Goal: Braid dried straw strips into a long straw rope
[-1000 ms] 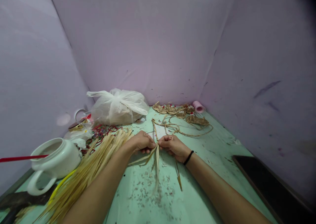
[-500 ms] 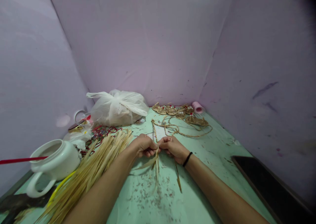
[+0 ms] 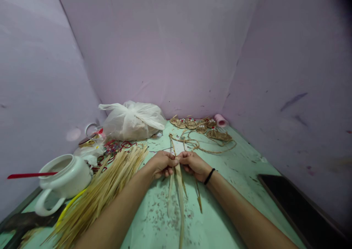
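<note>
My left hand (image 3: 161, 163) and my right hand (image 3: 193, 163) meet at the middle of the pale green table (image 3: 233, 175), both pinched on dry straw strips (image 3: 179, 194) whose loose ends trail toward me. From the pinch a braided straw cord (image 3: 192, 143) runs away across the table. A black band circles my right wrist. A big bundle of straw strips (image 3: 101, 190) lies just left of my left forearm.
A white teapot (image 3: 64, 179) with a red stick (image 3: 30, 175) stands at the left. A knotted white plastic bag (image 3: 132, 120) sits behind, with red beads (image 3: 115, 146) beside it. Small woven straw pieces (image 3: 200, 124) and a pink spool (image 3: 220, 120) line the back wall. A dark slab (image 3: 297, 205) lies right.
The loose strip ends have swung from spreading leftward to hanging straight toward me. Both hands stay pinched together at the same spot.
</note>
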Action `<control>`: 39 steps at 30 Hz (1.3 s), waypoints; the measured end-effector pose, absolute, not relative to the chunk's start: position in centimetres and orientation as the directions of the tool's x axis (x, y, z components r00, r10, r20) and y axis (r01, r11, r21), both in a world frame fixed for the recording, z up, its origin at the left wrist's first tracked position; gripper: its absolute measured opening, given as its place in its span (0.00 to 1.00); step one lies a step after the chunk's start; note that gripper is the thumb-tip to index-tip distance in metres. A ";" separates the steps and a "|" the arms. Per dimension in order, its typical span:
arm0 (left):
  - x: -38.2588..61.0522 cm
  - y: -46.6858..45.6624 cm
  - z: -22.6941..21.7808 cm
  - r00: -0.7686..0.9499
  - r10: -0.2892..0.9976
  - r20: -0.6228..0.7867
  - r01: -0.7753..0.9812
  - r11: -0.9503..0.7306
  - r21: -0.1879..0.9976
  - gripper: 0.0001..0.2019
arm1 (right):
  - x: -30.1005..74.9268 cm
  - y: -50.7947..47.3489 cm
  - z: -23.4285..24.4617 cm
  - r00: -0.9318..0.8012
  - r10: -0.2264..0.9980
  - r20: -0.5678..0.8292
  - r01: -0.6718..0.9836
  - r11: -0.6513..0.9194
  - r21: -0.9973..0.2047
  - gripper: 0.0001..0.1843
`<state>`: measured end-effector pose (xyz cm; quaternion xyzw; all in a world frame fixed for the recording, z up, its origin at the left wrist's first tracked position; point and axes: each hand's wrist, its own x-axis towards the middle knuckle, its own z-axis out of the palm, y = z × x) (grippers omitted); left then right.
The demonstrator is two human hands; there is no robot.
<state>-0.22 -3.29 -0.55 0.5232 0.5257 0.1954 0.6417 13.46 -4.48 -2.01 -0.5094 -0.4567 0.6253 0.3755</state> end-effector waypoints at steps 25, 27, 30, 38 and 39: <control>-0.8 -3.4 -0.7 0.311 0.816 -0.488 0.383 0.362 0.850 0.06 | 13.4 -4.4 -2.4 -0.247 0.933 -0.262 0.225 -0.208 -0.952 0.07; -0.5 -3.5 -0.7 0.290 0.839 -0.461 0.354 0.353 0.866 0.06 | 13.4 -4.4 -2.5 -0.246 0.939 -0.241 0.232 -0.185 -0.955 0.07; -0.2 -3.6 -0.6 0.288 0.869 -0.402 0.288 0.322 0.902 0.07 | 13.8 -4.4 -2.4 -0.309 0.918 -0.250 0.164 -0.207 -0.964 0.07; -0.5 -3.7 -0.1 0.324 0.855 -0.405 0.313 0.307 0.899 0.02 | 14.7 -4.3 -2.2 -0.415 0.861 -0.293 0.055 -0.298 -0.953 0.10; -0.6 -3.6 -0.2 0.342 0.850 -0.400 0.312 0.299 0.902 0.03 | 14.6 -4.3 -2.2 -0.401 0.867 -0.297 0.060 -0.299 -0.952 0.10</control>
